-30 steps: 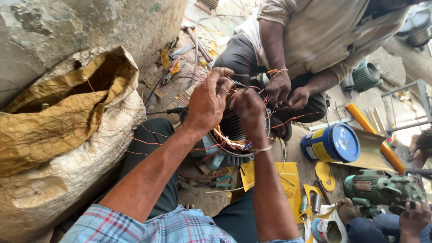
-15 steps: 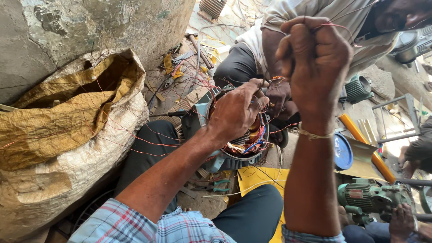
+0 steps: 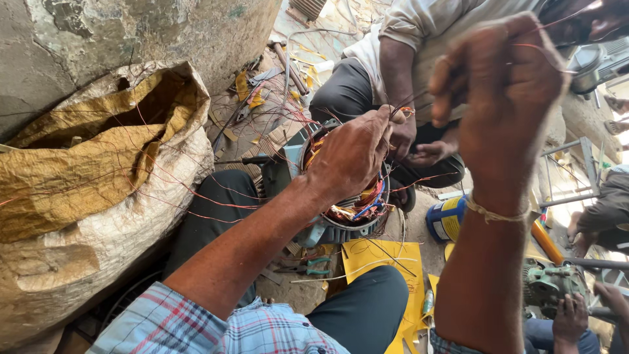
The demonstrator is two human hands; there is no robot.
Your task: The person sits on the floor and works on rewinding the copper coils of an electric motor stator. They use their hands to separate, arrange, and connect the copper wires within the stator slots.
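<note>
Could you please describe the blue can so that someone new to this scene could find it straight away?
Start at the round motor body full of coloured wires, under the person's left hand. Look just right of it, beside the raised right hand's forearm: the blue can lies on its side there, the only blue cylinder with a yellow band.

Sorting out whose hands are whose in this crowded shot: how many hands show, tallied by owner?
Camera wearer's hands: 2, left hand on the round grey motor stator with copper windings, right hand raised, pinching thin reddish copper wire.
Facing person's hands: 2.
Third person's hands, lower right: 2.
Total: 6.
</note>
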